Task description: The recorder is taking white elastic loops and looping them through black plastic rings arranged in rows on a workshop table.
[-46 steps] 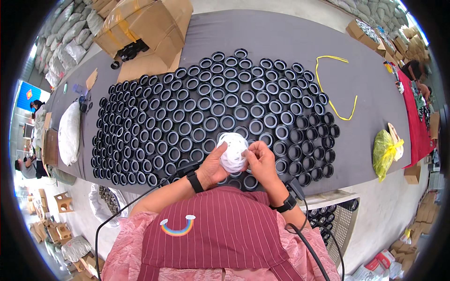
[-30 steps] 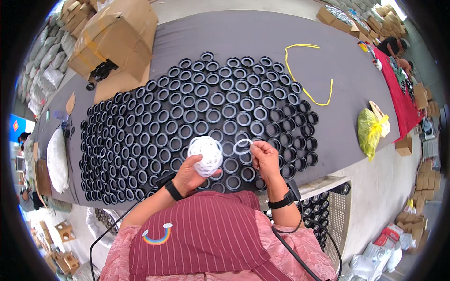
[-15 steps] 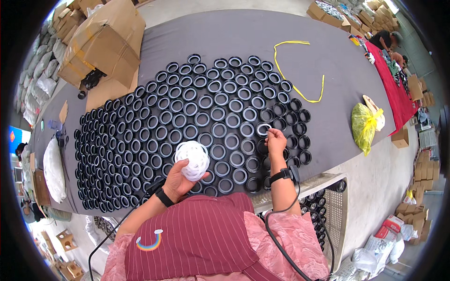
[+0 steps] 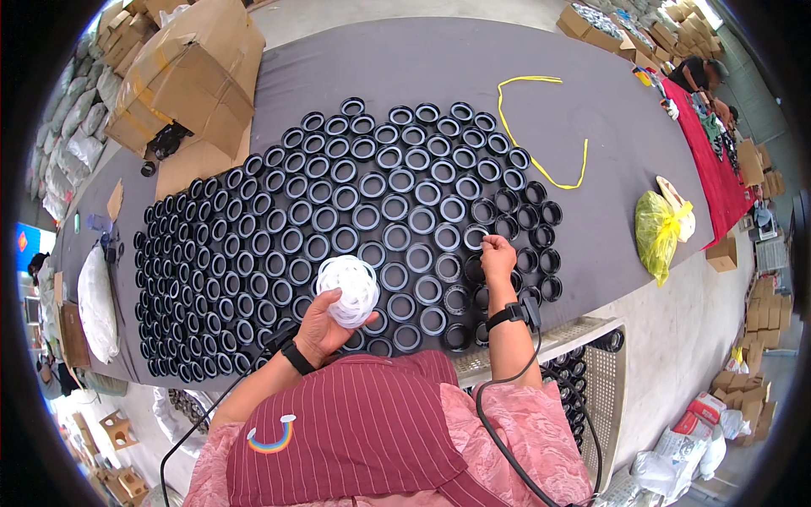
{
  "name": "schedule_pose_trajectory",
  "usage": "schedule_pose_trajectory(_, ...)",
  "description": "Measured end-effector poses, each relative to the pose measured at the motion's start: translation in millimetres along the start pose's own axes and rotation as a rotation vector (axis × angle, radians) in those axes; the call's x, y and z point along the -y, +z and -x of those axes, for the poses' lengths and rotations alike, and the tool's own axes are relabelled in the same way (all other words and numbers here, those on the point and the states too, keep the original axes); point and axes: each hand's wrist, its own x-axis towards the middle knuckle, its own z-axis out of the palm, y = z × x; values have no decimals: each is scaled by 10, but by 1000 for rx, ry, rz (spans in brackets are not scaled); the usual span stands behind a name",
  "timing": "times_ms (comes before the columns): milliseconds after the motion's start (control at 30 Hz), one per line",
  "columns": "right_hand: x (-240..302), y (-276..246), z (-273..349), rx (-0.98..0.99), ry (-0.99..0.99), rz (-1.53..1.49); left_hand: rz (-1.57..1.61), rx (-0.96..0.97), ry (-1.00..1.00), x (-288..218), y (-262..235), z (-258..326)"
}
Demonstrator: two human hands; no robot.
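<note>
My left hand is closed around a loose bundle of thin white plastic rings, above the near part of the table. With thumb and fingers pinched together, my right hand rests at the lower right rim of a black ring. That ring shows a pale inner band; anything between those fingertips is hidden. Many black rings lie flat in close rows, most with pale grey-white inner bands. Several at the right, beside my right hand, look plain black inside.
An open cardboard box stands at the far left. Yellow strap lies at the back right, and a yellow plastic bag sits near the table's right edge. A crate of black rings stands below the near edge. Cables run from both wrists.
The bright white ring at my right fingertips now appears as a pale band inside the black ring. My right hand has shifted slightly down. My left hand stays in place.
</note>
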Motion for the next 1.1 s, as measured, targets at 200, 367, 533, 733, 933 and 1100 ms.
schedule_pose_trajectory(200,175,-24,72,-6,-192,218,-4,2,16,-19,-31,0)
schedule_pose_trajectory(367,340,-99,97,66,-261,412,-87,75,7,5,-42,-16)
schedule_pose_trajectory(533,274,-125,62,98,-362,478,-82,121,17,12,-29,-21)
schedule_pose_trajectory(733,1214,-12,1051,512,-254,-267,-47,101,32,44,-49,-83)
schedule_pose_trajectory(933,1826,39,1895,594,-739,-59,-80,149,108,93,-28,-96)
schedule_pose_trajectory(1100,1731,160,1952,698,-504,-99,-51,152,104,113,-128,-98)
